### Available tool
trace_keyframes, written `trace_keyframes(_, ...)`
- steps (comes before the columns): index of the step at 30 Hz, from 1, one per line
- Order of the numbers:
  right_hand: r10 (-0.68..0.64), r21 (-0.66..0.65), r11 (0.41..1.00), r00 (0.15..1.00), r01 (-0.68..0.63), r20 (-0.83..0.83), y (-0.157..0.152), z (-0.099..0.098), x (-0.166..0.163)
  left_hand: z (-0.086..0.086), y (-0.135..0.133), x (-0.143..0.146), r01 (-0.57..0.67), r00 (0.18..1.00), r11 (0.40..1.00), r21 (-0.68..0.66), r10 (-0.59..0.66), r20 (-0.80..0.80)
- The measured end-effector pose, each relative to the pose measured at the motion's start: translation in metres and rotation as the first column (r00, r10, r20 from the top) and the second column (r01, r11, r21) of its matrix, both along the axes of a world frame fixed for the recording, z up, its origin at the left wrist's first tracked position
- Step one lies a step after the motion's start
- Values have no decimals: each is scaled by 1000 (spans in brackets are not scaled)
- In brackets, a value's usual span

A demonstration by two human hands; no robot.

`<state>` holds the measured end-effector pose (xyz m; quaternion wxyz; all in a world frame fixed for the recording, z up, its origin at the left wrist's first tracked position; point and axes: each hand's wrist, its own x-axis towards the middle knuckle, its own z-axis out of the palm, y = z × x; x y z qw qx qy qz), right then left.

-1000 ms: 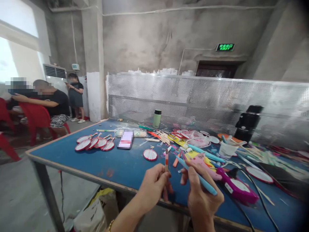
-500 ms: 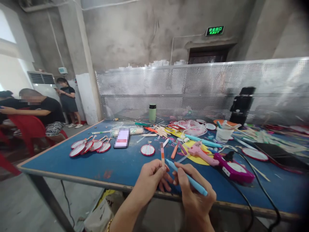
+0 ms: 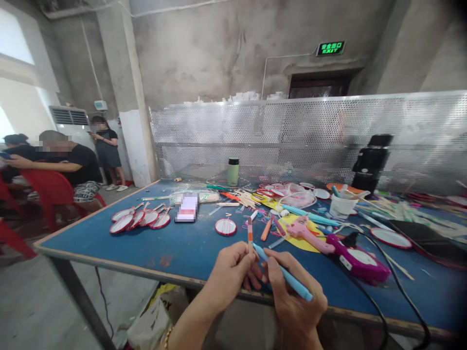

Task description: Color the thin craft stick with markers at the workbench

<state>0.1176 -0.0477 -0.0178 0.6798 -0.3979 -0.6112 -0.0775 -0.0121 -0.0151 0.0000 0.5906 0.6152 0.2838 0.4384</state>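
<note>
My left hand (image 3: 229, 274) pinches a thin wooden stick (image 3: 250, 235) with orange bands and holds it upright over the near edge of the blue table (image 3: 171, 248). My right hand (image 3: 295, 301) is wrapped round a light blue pen-like tool (image 3: 282, 272) whose tip points at the base of the stick. Both hands are close together, fingers touching. A round red-rimmed disc (image 3: 225, 226) lies just beyond them.
A row of red-rimmed discs (image 3: 136, 219) lies at the left. A purple and pink glue gun (image 3: 350, 257) with black cables, a white cup (image 3: 343, 206), a green bottle (image 3: 233, 171) and scattered sticks crowd the right. Other people sit at the far left on red chairs.
The view dropped from the wall toward the table and then steadied. My right hand brought the blue tool's tip closer to the stick; the left hand kept its grip.
</note>
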Motion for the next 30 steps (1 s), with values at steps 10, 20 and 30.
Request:
trace_keyframes(10, -12, 13, 1000, 1000, 11, 19, 2, 0, 0, 4, -3, -1, -19, 999, 1000, 9, 19, -33)
trace_keyframes(20, -28, 14, 1000, 999, 27, 41, 1, 3, -1, 4, -4, -1, -13, 1000, 1000, 23, 13, -28)
trace_keyframes(30, -12, 47, 999, 996, 7, 93, 2, 3, 0, 6, -4, -1, -24, 999, 998, 49, 26, -39)
